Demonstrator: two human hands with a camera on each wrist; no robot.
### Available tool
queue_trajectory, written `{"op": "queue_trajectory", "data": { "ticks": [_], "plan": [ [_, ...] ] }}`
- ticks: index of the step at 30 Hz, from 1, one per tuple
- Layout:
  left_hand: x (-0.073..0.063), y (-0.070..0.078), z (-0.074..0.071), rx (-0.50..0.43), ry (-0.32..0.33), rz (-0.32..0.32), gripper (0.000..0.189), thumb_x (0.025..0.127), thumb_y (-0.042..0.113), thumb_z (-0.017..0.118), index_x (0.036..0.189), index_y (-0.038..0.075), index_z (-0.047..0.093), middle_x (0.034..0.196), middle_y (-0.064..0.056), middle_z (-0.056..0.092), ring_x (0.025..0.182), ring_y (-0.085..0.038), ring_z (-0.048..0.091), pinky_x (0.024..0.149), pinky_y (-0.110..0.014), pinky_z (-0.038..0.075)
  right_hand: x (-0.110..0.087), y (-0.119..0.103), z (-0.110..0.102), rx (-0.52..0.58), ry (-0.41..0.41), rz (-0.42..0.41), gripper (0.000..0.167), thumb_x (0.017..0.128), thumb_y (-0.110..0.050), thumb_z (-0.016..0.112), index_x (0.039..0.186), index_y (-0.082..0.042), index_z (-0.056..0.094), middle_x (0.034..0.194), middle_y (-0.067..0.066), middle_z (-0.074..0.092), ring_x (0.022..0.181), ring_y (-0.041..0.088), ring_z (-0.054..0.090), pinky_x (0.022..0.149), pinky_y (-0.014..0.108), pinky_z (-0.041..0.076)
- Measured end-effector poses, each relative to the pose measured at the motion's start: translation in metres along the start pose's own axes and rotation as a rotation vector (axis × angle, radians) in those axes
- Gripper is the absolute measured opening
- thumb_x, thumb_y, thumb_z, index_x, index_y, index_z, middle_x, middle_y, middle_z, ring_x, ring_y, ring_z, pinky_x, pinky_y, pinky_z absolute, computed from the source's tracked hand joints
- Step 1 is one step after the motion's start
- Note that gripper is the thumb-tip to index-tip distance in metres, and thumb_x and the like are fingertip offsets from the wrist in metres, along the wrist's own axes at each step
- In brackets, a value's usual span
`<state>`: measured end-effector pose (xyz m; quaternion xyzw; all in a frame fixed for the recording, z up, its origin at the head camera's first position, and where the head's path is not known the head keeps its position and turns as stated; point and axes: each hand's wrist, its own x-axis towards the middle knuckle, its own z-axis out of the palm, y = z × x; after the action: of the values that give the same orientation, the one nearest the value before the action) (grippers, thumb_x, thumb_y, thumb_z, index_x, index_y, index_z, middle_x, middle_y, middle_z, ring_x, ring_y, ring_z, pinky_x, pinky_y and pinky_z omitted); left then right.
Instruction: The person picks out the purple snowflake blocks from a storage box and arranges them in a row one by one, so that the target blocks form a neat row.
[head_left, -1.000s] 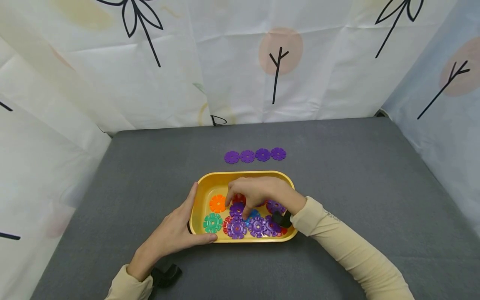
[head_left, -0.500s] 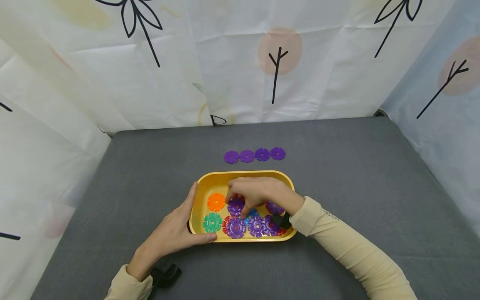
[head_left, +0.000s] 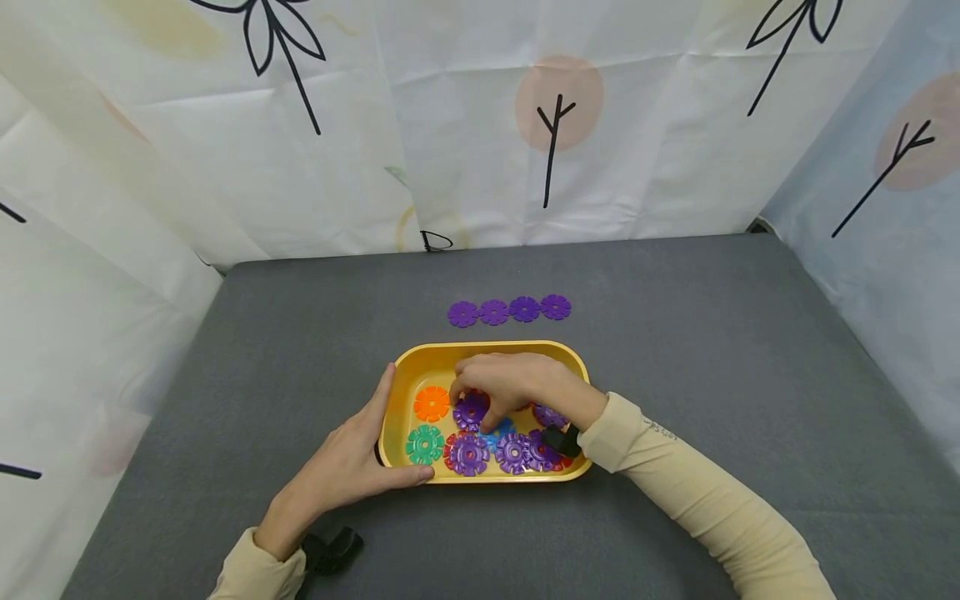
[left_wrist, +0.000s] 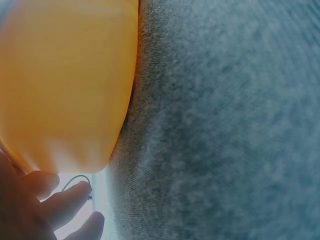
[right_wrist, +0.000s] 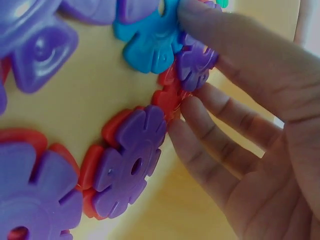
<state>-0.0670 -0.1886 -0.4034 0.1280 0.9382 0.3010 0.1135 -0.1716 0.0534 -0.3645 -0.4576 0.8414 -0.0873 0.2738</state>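
A yellow tray (head_left: 427, 362) holds flower-shaped plastic discs. My left hand (head_left: 337, 462) grips its left end, thumb along the front rim and fingers along the outer side; the left wrist view shows the fingers around the tray wall (left_wrist: 70, 90). Inside the tray, my right hand (head_left: 506, 379) reaches down among the discs. In the right wrist view its thumb touches a blue disc (right_wrist: 150, 45), and its extended fingers rest by a purple disc (right_wrist: 195, 65) and a red disc (right_wrist: 169, 95). An orange disc (head_left: 431, 404) and a green disc (head_left: 424, 445) lie left of it.
Beyond the tray, several purple discs (head_left: 493, 312) form a row on the grey table (head_left: 675, 333). More purple discs (head_left: 513, 452), with red ones beneath some, lie near the tray's front. A patterned cloth (head_left: 465, 125) hangs behind and at the sides.
The purple disc by my right fingers has shifted slightly back and left, over the red one. The orange disc has slid a little left. My left hand stays on the tray.
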Motion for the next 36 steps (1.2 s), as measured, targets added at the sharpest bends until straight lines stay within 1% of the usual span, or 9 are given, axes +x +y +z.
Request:
{"op": "queue_trajectory", "data": {
  "ticks": [6,15,19,22,25,27,30,32,36],
  "plan": [
    [0.0,0.0,0.0,0.003,-0.001,-0.003,0.133,0.074,0.064,0.082,0.166,0.019,-0.003,0.162,-0.015,0.038,0.117,-0.025,0.058,0.099,-0.051,0.054,0.001,0.002,0.0,-0.009,0.011,-0.033,0.046,0.085,-0.027,0.084,0.127,-0.014,0.07,0.112,0.002,0.062,0.096,0.013,0.054,0.095,0.028,0.05],
    [0.0,-0.001,0.0,-0.002,-0.004,0.002,0.132,0.075,0.065,0.082,0.166,0.021,-0.004,0.163,-0.015,0.037,0.116,-0.025,0.059,0.099,-0.05,0.054,0.001,0.003,0.0,-0.01,0.049,-0.037,0.044,0.087,-0.034,0.081,0.124,-0.013,0.072,0.102,0.001,0.059,0.088,0.012,0.049,0.08,0.024,0.044],
    [0.0,-0.001,0.0,-0.001,-0.004,0.004,0.132,0.075,0.064,0.082,0.166,0.02,-0.004,0.162,-0.016,0.038,0.116,-0.025,0.059,0.099,-0.051,0.054,0.0,0.002,-0.002,-0.016,0.07,-0.063,0.044,0.087,-0.036,0.08,0.122,-0.011,0.072,0.102,0.001,0.06,0.086,0.012,0.049,0.078,0.023,0.043],
    [0.0,-0.001,0.0,0.0,-0.004,0.008,0.132,0.075,0.064,0.082,0.166,0.018,-0.003,0.162,-0.017,0.039,0.116,-0.025,0.059,0.099,-0.051,0.054,-0.003,0.0,-0.005,-0.001,0.084,-0.072,0.045,0.087,-0.037,0.08,0.123,-0.011,0.072,0.104,0.001,0.062,0.089,0.013,0.051,0.081,0.024,0.046],
    [0.0,-0.002,0.0,0.001,-0.004,0.009,0.132,0.076,0.063,0.082,0.166,0.018,-0.003,0.162,-0.017,0.038,0.118,-0.026,0.06,0.099,-0.051,0.054,-0.008,-0.001,-0.011,0.03,0.104,-0.069,0.047,0.088,-0.037,0.08,0.126,-0.012,0.071,0.11,0.002,0.064,0.094,0.014,0.053,0.086,0.026,0.048],
    [0.0,-0.002,0.0,0.0,-0.005,0.009,0.132,0.076,0.063,0.082,0.166,0.018,-0.003,0.163,-0.017,0.037,0.119,-0.026,0.06,0.099,-0.051,0.054,-0.013,-0.002,-0.017,0.051,0.126,-0.075,0.048,0.088,-0.036,0.08,0.128,-0.011,0.071,0.111,0.003,0.064,0.096,0.016,0.054,0.085,0.027,0.049],
    [0.0,-0.002,0.0,-0.004,-0.005,0.006,0.132,0.076,0.063,0.082,0.166,0.018,-0.003,0.163,-0.017,0.037,0.12,-0.027,0.06,0.099,-0.051,0.054,-0.022,-0.001,-0.027,0.054,0.175,-0.084,0.047,0.088,-0.035,0.08,0.128,-0.011,0.071,0.108,0.004,0.064,0.094,0.02,0.056,0.08,0.027,0.048],
    [0.0,-0.002,0.001,-0.005,-0.003,0.006,0.132,0.075,0.063,0.082,0.166,0.019,-0.003,0.162,-0.016,0.038,0.119,-0.026,0.06,0.098,-0.05,0.055,-0.029,0.001,-0.034,0.054,0.214,-0.084,0.047,0.088,-0.034,0.08,0.128,-0.011,0.072,0.108,0.004,0.064,0.093,0.022,0.058,0.08,0.027,0.049],
    [0.0,-0.002,0.001,-0.001,0.004,0.007,0.133,0.075,0.064,0.082,0.166,0.019,-0.003,0.161,-0.016,0.04,0.117,-0.025,0.06,0.098,-0.05,0.055,-0.042,0.01,-0.046,0.06,0.279,-0.055,0.047,0.088,-0.033,0.08,0.129,-0.011,0.071,0.11,0.005,0.065,0.098,0.022,0.063,0.085,0.03,0.053]
  ]
}}
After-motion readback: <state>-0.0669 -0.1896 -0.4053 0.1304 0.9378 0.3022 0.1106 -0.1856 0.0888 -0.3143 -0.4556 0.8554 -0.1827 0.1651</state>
